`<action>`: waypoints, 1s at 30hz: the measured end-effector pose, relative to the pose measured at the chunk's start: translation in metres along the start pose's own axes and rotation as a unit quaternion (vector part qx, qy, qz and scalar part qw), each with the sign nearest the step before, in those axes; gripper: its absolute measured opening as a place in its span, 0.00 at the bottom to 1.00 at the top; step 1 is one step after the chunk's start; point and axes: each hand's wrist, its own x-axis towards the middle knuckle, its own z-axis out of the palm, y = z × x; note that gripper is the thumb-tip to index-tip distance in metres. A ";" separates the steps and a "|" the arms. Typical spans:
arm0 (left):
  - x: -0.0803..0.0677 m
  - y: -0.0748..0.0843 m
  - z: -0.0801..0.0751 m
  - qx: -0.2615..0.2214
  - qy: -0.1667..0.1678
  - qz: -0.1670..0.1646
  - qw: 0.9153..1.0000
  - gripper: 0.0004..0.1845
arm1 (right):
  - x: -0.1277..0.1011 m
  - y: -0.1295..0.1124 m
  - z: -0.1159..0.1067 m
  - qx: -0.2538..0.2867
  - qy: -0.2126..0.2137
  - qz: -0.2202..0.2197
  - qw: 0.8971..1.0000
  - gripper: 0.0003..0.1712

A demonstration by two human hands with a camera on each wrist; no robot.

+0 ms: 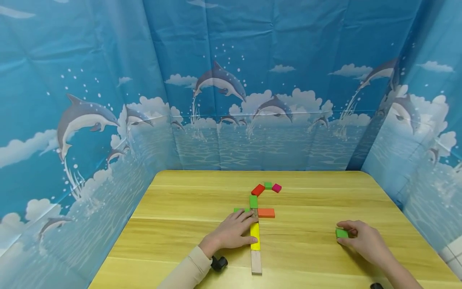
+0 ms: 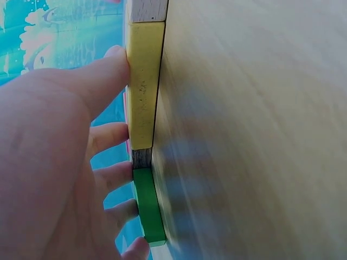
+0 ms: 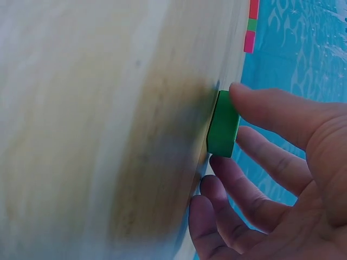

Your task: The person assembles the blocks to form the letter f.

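My left hand (image 1: 236, 229) lies with spread fingers over a row of flat blocks, its thumb touching the yellow block (image 1: 255, 236). In the left wrist view its fingertips meet the edges of that yellow block and a green block (image 2: 148, 206). A pale wooden block (image 1: 256, 263) continues the row toward me, and a dark wooden block (image 1: 254, 211) is partly hidden under the fingers. Off to the right, my right hand (image 1: 366, 241) pinches a small green block (image 3: 223, 124) between thumb and fingers, close to the tabletop.
An orange block (image 1: 266, 213) branches right from the row. Beyond it, a green block (image 1: 254, 201), a red block (image 1: 258, 190), a small green block (image 1: 268, 185) and a pink block (image 1: 276, 188) form a curve. A dolphin-print curtain (image 1: 252, 80) surrounds the wooden table (image 1: 173, 224).
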 end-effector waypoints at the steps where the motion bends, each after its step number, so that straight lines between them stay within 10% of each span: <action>1: 0.000 0.000 0.000 0.001 0.000 0.000 1.000 0.36 | 0.000 0.000 -0.001 0.001 -0.003 0.003 1.000 0.30; 30: -0.001 0.005 0.001 0.006 -0.001 -0.004 1.000 0.36 | -0.003 0.004 -0.005 0.007 -0.020 0.014 1.000 0.26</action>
